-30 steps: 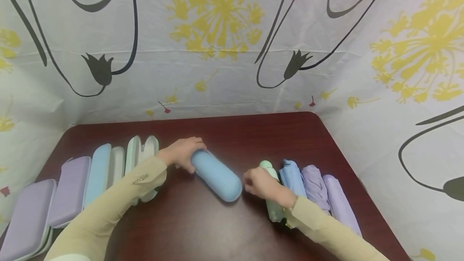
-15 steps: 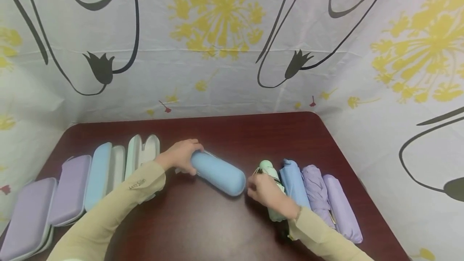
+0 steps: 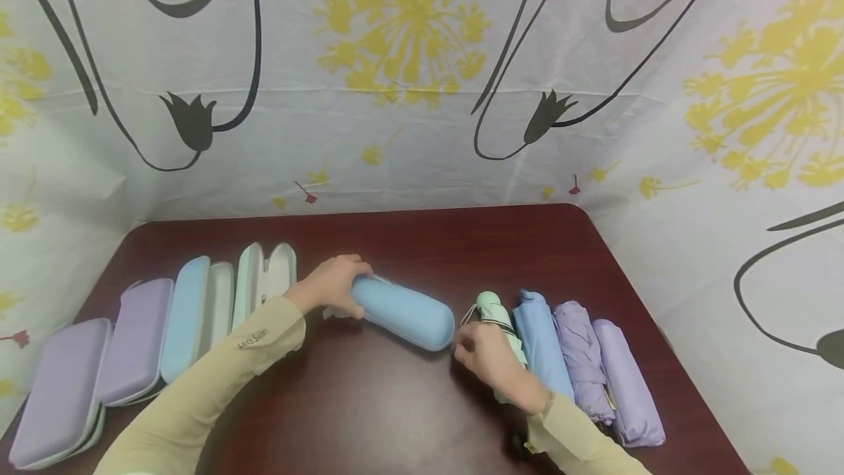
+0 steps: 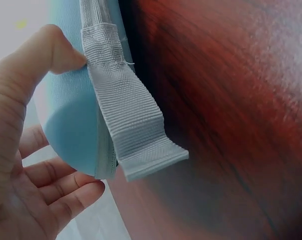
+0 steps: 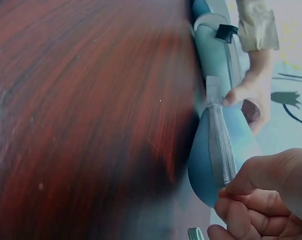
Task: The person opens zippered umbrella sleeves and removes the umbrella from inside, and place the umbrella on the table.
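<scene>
A blue oblong zip case (image 3: 407, 314) lies near the middle of the table, with a ribbed grey fabric tab (image 4: 125, 102) at its left end. My left hand (image 3: 335, 283) holds that end, the thumb pressing beside the tab and the other fingers around the far side. At the right end, my right hand (image 3: 491, 356) has thumb and forefinger pinched together at the zipper (image 5: 221, 145); the pull between them is mostly hidden. Just right of this hand lies a mint-green folded umbrella (image 3: 493, 308), partly covered by the hand.
Blue (image 3: 542, 343), crinkled purple (image 3: 583, 358) and lilac (image 3: 629, 383) folded umbrellas lie in a row at right. At left are two purple cases (image 3: 62, 391) (image 3: 138, 339), plus blue (image 3: 187, 314) and mint (image 3: 247, 277) cases lying open. Patterned cloth (image 3: 422, 152) hangs behind the table (image 3: 369, 402).
The blue case's right end has swung up and slightly right, so it lies more level in the head view. My right hand has shifted slightly right with it; the left keeps its hold.
</scene>
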A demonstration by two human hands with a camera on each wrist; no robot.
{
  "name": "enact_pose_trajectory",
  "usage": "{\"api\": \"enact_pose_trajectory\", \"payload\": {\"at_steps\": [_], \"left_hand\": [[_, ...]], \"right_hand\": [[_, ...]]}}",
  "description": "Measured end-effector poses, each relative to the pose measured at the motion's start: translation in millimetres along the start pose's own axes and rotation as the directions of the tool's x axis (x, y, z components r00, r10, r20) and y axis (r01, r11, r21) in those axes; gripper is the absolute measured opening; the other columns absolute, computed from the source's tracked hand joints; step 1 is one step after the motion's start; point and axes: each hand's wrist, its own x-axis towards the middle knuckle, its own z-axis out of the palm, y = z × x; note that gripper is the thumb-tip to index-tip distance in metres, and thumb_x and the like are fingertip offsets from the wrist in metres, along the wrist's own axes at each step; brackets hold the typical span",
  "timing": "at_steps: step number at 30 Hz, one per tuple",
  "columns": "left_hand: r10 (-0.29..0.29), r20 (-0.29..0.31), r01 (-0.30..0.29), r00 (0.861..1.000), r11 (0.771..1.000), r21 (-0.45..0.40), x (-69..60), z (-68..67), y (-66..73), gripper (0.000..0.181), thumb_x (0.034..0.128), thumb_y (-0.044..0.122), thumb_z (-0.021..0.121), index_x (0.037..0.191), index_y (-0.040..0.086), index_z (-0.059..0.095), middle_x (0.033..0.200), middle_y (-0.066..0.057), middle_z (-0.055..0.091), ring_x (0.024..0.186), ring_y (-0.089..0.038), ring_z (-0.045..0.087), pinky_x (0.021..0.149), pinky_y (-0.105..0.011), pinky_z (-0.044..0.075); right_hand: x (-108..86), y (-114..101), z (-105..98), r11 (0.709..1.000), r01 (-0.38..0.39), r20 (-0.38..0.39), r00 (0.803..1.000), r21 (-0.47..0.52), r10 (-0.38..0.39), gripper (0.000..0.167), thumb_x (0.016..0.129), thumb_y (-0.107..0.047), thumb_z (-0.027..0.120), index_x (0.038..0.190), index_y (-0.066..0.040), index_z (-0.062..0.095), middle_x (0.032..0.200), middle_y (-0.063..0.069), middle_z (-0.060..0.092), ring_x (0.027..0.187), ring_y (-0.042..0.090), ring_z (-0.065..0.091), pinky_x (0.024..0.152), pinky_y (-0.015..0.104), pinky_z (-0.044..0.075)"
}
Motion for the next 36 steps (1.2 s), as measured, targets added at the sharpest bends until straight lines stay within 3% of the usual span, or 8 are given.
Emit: {"api": "enact_pose_trajectory", "payload": {"at_steps": [4,9,13,18,29,33,36], "left_hand": [[-0.024,-0.023,0.024,0.999,1.000,-0.016,-3.9,4.1,0.6,0.061,0.0532,0.033,0.083,0.106,0.008,0.066,0.094,-0.004,0.059,0.082,-0.018,0.056,0.073,-0.036,0.050],[-0.003,-0.035,0.002,0.999,0.999,-0.047,-8.0,5.7,0.8,0.062,0.0541,0.032,0.082,0.107,0.007,0.064,0.094,-0.002,0.056,0.083,-0.018,0.055,0.075,-0.035,0.050],[0.053,-0.033,-0.056,0.998,0.994,-0.097,-11.2,2.1,-3.2,0.060,0.0570,0.025,0.082,0.110,0.005,0.062,0.103,-0.003,0.053,0.093,-0.020,0.054,0.083,-0.037,0.049],[0.150,-0.026,-0.152,0.988,0.980,-0.130,-12.1,1.8,-9.6,0.059,0.0588,0.019,0.081,0.112,0.006,0.059,0.112,-0.005,0.055,0.103,-0.022,0.052,0.087,-0.039,0.046],[0.128,-0.042,-0.133,0.991,0.979,-0.155,-6.1,9.3,-11.2,0.056,0.0559,0.023,0.082,0.107,0.012,0.062,0.103,0.003,0.058,0.095,-0.016,0.053,0.083,-0.036,0.048],[0.123,-0.063,-0.132,0.990,0.978,-0.164,-9.3,10.2,-9.5,0.054,0.0560,0.023,0.081,0.106,0.012,0.063,0.102,0.002,0.059,0.094,-0.016,0.054,0.081,-0.036,0.048],[0.120,-0.093,-0.135,0.988,0.976,-0.172,-12.2,11.0,-9.5,0.052,0.0556,0.021,0.080,0.104,0.011,0.064,0.101,0.001,0.060,0.092,-0.017,0.055,0.079,-0.036,0.049]], "right_hand": [[-1.6,1.4,3.2,0.999,-0.038,-0.053,0.998,0.025,0.039,0.015,0.064,0.003,0.070,0.064,-0.011,0.062,0.062,-0.005,0.057,0.056,0.004,0.049,0.051,0.018,0.042],[-1.7,1.8,3.1,0.991,-0.127,-0.056,0.990,0.044,0.130,0.015,0.065,0.003,0.069,0.064,-0.011,0.062,0.061,-0.006,0.056,0.054,0.003,0.047,0.051,0.019,0.042],[0.8,2.1,3.0,0.985,-0.171,-0.028,0.985,0.033,0.172,0.017,0.066,0.004,0.068,0.062,-0.011,0.061,0.058,-0.006,0.055,0.052,0.004,0.045,0.049,0.019,0.040],[2.8,3.2,3.6,0.985,-0.174,-0.027,0.984,0.004,0.174,0.020,0.066,0.004,0.067,0.059,-0.011,0.058,0.055,-0.007,0.052,0.050,0.004,0.044,0.048,0.020,0.039],[-10.3,-3.4,7.3,0.989,-0.098,-0.063,0.994,-0.107,0.092,0.016,0.066,0.001,0.070,0.065,-0.010,0.059,0.062,-0.003,0.055,0.056,0.013,0.054,0.052,0.027,0.046],[-14.6,-1.9,7.7,0.992,0.028,-0.074,0.997,-0.126,-0.038,0.020,0.063,0.003,0.072,0.065,-0.010,0.057,0.062,-0.002,0.053,0.057,0.012,0.053,0.051,0.026,0.045],[-16.4,0.6,8.9,0.981,0.134,-0.078,0.986,-0.137,-0.145,0.022,0.061,0.004,0.073,0.066,-0.009,0.056,0.064,-0.001,0.053,0.059,0.013,0.054,0.053,0.026,0.046]]}}
